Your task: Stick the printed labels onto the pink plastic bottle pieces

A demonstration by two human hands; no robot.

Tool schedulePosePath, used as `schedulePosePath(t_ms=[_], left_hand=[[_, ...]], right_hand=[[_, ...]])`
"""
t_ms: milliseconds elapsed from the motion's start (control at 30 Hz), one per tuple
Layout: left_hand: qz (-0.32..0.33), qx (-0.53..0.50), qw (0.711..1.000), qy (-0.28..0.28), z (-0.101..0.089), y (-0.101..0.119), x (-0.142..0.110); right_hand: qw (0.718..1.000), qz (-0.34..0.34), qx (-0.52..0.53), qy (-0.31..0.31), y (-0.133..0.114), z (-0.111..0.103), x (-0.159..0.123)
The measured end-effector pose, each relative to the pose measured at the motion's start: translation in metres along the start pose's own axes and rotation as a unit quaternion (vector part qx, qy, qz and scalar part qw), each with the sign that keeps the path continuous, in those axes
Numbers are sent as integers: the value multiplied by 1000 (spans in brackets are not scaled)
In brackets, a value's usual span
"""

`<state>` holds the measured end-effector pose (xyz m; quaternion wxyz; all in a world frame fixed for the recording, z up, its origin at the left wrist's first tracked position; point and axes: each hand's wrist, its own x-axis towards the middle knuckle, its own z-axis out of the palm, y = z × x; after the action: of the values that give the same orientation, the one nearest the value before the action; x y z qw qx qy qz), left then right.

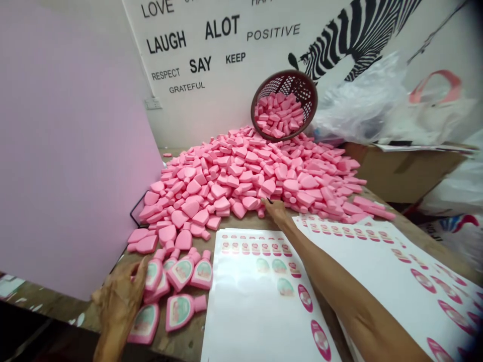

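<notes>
Pink plastic bottles [241, 176], flat-bodied with short necks, lie in a broad loose heap across a scuffed wooden table [437, 246]. More of them sit in a dark red mesh basket [283, 85], tipped on its side at the far edge of the heap. At the near left, a small group of labelled pink bottles [180, 311] lies face up, each with a glossy oval label centred neatly on its body. The left hand [117, 301] is curved over this group, with its fingers resting against a bottle's upper edge; whether it grips that bottle, I cannot tell. The right hand [277, 211] reaches across two white glossy sticker sheets [396, 271] to the near edge of the heap. Its fingertips [264, 201] are drawn close together around a thin dark tip, too small to identify. The sheets carry rows of small pink labels and larger ovals, with gaps where some are missing. A smooth lilac board [75, 151] stands along the left side, and a crumpled clear plastic bag [358, 100] lies at far right.
</notes>
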<state>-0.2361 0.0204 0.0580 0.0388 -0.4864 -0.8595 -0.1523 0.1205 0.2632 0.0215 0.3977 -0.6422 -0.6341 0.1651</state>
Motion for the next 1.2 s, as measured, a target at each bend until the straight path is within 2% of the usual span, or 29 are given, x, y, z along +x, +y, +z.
schedulePosePath(t_ms=[100,167,233,267,300,333,367,400,433,467,500,533,567,600,700,800,900,1000,1100,1200], left_hand=[[24,-1,994,103,-9,14,-10],[78,-110,977,163,-17,35,-23],[146,-285,936,144,-20,66,-39],[157,-345,921,86,-19,84,-50],[161,-396,904,-12,-17,102,-61],[158,-447,872,-123,-12,119,-74],[150,-493,824,-236,-7,135,-88],[142,-531,760,-347,-1,147,-102],[130,-562,690,-438,6,156,-116],[109,-583,625,-507,13,163,-129],[82,-599,578,-548,20,167,-140],[54,-610,555,-563,26,169,-149],[25,-618,555,-556,31,170,-155],[3,-624,569,-536,36,171,-158],[-19,-620,631,-465,46,178,-155],[-30,-603,672,-429,52,191,-147],[-27,-594,700,-395,58,204,-143],[-11,-592,709,-382,66,208,-144],[1,-599,699,-390,72,207,-143],[1,-607,691,-392,75,206,-141]], right_hand=[[1000,17,-14,13,-2,-17,-3],[1000,12,-23,13,-4,-44,-18],[1000,-4,-26,-12,-10,-77,-44],[999,-14,-20,-46,-14,-93,-61],[994,-26,-3,-105,-19,-107,-81],[978,-40,33,-201,-23,-118,-101],[952,-45,78,-292,-26,-127,-122],[926,-40,118,-356,-28,-133,-143],[906,-33,151,-395,-28,-136,-161],[894,-23,171,-414,-25,-138,-176],[895,-13,179,-409,-20,-137,-188],[905,-3,176,-387,-12,-135,-196],[923,9,160,-351,-4,-132,-201],[943,18,133,-305,6,-129,-204],[984,-3,15,-178,32,-113,-202],[983,-93,-97,-124,46,-98,-201],[972,-147,-150,-101,49,-90,-202],[966,-174,-173,-85,48,-88,-204],[961,-186,-186,-85,47,-88,-205],[965,-171,-175,-98,48,-88,-205]])
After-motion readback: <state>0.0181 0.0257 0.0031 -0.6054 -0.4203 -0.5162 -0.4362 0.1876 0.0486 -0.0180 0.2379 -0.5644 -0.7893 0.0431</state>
